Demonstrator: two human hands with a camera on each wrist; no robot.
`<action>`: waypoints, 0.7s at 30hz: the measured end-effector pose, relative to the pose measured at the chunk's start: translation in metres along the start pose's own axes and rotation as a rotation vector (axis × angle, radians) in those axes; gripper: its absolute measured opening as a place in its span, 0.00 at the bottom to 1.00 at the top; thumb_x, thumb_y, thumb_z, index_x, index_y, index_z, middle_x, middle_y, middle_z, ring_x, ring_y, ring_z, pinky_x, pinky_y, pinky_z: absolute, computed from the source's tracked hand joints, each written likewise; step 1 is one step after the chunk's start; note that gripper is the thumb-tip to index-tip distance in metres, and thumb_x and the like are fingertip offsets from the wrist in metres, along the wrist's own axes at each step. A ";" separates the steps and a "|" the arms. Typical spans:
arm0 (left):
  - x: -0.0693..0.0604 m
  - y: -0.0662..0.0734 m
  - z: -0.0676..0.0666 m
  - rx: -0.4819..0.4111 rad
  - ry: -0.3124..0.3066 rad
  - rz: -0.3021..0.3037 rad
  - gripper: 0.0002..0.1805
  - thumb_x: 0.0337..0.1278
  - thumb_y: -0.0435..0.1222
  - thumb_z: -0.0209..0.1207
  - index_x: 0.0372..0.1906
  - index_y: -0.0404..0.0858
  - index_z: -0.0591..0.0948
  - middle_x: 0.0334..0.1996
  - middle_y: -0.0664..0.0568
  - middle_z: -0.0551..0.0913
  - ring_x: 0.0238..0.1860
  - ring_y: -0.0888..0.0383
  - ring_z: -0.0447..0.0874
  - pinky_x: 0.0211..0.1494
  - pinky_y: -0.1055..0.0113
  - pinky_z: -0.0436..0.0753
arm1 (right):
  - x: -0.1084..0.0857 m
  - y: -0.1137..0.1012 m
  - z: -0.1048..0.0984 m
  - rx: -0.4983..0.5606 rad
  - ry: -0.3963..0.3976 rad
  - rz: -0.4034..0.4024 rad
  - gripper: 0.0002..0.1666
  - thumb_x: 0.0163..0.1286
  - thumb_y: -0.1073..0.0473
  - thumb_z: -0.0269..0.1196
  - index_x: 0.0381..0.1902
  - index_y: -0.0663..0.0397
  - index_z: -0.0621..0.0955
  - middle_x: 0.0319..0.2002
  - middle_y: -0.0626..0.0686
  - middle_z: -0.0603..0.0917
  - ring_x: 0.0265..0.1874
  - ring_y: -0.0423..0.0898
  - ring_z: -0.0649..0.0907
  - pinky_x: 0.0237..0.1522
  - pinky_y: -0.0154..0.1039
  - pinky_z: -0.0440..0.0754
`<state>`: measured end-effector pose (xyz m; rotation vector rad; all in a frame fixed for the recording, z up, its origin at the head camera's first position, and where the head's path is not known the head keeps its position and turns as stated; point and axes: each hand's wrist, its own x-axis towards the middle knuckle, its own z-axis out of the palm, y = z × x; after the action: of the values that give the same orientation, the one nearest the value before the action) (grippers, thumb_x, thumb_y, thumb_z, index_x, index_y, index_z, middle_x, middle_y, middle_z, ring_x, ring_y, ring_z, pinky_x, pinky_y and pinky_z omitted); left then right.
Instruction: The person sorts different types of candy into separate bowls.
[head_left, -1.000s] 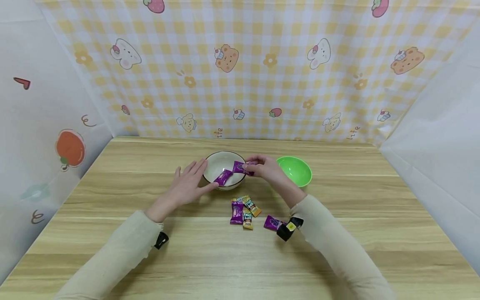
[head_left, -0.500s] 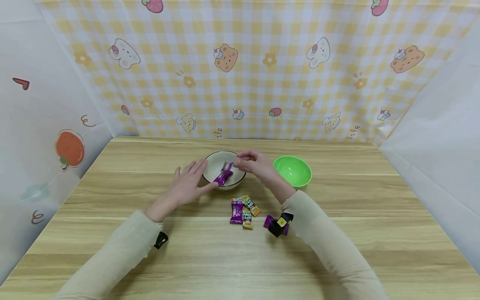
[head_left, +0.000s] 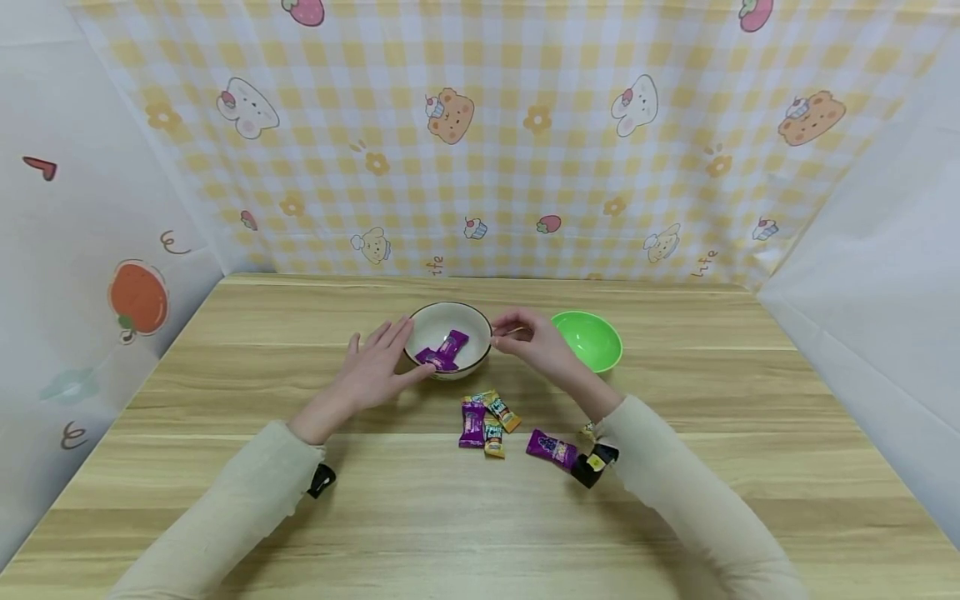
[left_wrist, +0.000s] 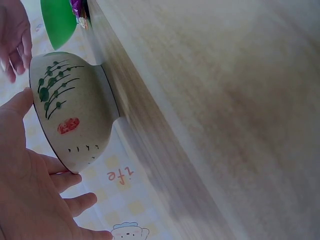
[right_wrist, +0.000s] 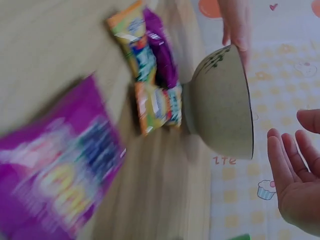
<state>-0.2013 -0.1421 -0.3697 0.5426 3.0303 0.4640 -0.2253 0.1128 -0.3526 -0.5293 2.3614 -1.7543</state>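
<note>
The left hand (head_left: pixel 372 375) touches the painted bowl (head_left: pixel 442 316), fingers spread, the right hand (head_left: pixel 542 343) hangs loose and empty beside it, and the purple-wrapped candies (head_left: pixel 452 342) inside, between both, look light, slippery, best pinched endwise.

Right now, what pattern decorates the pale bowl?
The bowl shows green sprigs and a red oval; best: left wrist view.
</note>
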 end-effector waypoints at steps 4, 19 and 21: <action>0.000 0.000 0.000 -0.004 -0.004 -0.002 0.48 0.51 0.65 0.41 0.68 0.37 0.47 0.67 0.47 0.46 0.65 0.45 0.42 0.59 0.40 0.35 | -0.016 -0.006 -0.005 -0.092 -0.046 -0.118 0.15 0.58 0.70 0.60 0.43 0.70 0.74 0.38 0.64 0.78 0.37 0.51 0.78 0.41 0.38 0.76; -0.001 0.001 -0.001 -0.006 -0.002 0.000 0.48 0.51 0.65 0.42 0.68 0.37 0.47 0.67 0.48 0.46 0.65 0.44 0.43 0.59 0.39 0.35 | -0.052 0.016 -0.018 -0.260 -0.150 -0.194 0.18 0.55 0.71 0.62 0.44 0.72 0.74 0.39 0.63 0.78 0.40 0.53 0.78 0.42 0.43 0.76; 0.000 0.000 -0.001 -0.003 -0.002 0.000 0.48 0.51 0.65 0.42 0.68 0.37 0.47 0.67 0.48 0.46 0.65 0.44 0.43 0.59 0.39 0.36 | -0.056 0.021 -0.020 -0.292 -0.161 -0.205 0.19 0.54 0.69 0.63 0.45 0.70 0.74 0.40 0.62 0.78 0.39 0.50 0.79 0.41 0.39 0.77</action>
<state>-0.2009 -0.1421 -0.3685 0.5423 3.0273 0.4677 -0.1841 0.1562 -0.3716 -0.9471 2.5343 -1.3784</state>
